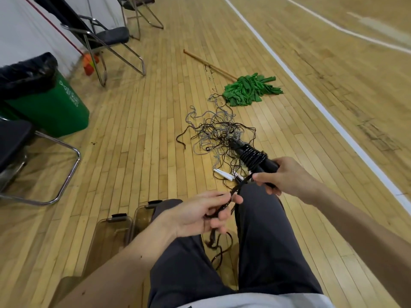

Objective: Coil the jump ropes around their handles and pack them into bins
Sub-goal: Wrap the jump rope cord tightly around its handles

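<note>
Roughly midway on one rope: winding a black jump rope [251,154] round its paired black handles [272,166], with several turns laid and a loose tail trailing down between the knees. Gripping the handles' near end in the right hand [289,177], fingers [261,177] curled round them. Pinching the slack in the left hand [200,213] above the lap. Leaving a tangle of grey and black ropes [219,132] and white handles [223,174] on the gym floor [133,130]; seemingly packing nothing yet into the two clear bins [111,232] beside the left leg.

A tangle of ropes [216,132] is lying mid-frame on the floor [138,134], a mop [249,90] just above, bins [104,241] sitting lower left.
</note>
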`<state>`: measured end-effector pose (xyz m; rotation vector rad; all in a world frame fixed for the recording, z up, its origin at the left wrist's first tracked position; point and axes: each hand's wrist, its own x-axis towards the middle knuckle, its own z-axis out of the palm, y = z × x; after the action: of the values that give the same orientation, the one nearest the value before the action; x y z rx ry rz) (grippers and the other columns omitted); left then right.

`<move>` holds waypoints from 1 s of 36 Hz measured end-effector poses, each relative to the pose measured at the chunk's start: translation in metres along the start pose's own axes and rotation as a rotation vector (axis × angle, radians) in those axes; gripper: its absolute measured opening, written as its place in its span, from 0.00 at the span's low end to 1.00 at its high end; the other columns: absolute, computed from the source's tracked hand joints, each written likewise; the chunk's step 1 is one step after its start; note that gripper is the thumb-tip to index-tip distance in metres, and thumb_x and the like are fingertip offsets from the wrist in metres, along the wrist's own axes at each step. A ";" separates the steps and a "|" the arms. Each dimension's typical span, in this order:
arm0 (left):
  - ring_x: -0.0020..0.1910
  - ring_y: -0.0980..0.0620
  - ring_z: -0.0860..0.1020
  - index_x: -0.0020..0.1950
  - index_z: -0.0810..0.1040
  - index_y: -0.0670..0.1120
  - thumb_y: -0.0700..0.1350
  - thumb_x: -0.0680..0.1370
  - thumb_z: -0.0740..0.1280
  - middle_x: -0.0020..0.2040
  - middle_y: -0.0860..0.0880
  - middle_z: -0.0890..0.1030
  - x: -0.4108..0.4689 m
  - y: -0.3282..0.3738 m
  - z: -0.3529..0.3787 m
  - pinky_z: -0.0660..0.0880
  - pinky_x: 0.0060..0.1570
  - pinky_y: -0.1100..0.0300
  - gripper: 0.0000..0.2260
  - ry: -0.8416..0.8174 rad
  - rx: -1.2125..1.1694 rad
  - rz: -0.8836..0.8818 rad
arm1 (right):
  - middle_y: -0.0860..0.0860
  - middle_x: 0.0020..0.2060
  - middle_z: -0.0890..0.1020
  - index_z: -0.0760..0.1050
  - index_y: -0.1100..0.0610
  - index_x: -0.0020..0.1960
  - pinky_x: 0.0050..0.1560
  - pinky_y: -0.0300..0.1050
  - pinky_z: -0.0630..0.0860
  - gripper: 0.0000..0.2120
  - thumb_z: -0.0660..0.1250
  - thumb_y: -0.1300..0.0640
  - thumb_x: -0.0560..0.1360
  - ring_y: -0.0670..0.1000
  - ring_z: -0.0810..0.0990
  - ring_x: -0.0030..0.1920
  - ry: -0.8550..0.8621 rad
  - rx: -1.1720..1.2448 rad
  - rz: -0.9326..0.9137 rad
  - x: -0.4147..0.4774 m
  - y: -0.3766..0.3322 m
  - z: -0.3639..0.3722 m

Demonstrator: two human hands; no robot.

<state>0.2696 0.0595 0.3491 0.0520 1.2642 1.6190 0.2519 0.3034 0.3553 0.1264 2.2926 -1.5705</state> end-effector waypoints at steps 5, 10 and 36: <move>0.28 0.56 0.64 0.65 0.74 0.43 0.50 0.86 0.56 0.34 0.50 0.70 0.006 0.003 0.006 0.60 0.28 0.62 0.14 0.180 0.346 -0.019 | 0.56 0.29 0.81 0.78 0.64 0.45 0.33 0.45 0.72 0.11 0.73 0.56 0.77 0.51 0.75 0.28 0.025 -0.118 0.013 0.007 0.006 -0.006; 0.25 0.58 0.67 0.63 0.75 0.45 0.48 0.87 0.55 0.35 0.48 0.72 0.006 0.013 0.015 0.64 0.26 0.65 0.13 0.319 0.652 -0.010 | 0.56 0.31 0.82 0.77 0.62 0.47 0.27 0.36 0.70 0.11 0.73 0.54 0.77 0.49 0.77 0.28 0.125 -0.246 -0.030 0.012 0.010 -0.004; 0.24 0.55 0.67 0.46 0.73 0.48 0.49 0.86 0.53 0.37 0.49 0.82 -0.058 0.038 0.008 0.62 0.24 0.65 0.14 0.520 0.947 0.438 | 0.53 0.35 0.77 0.73 0.60 0.49 0.29 0.43 0.68 0.10 0.70 0.55 0.78 0.53 0.78 0.34 0.328 -0.573 0.238 0.027 0.051 -0.020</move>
<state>0.2756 0.0264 0.4100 0.5520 2.4774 1.2609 0.2361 0.3376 0.3074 0.5141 2.7574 -0.7797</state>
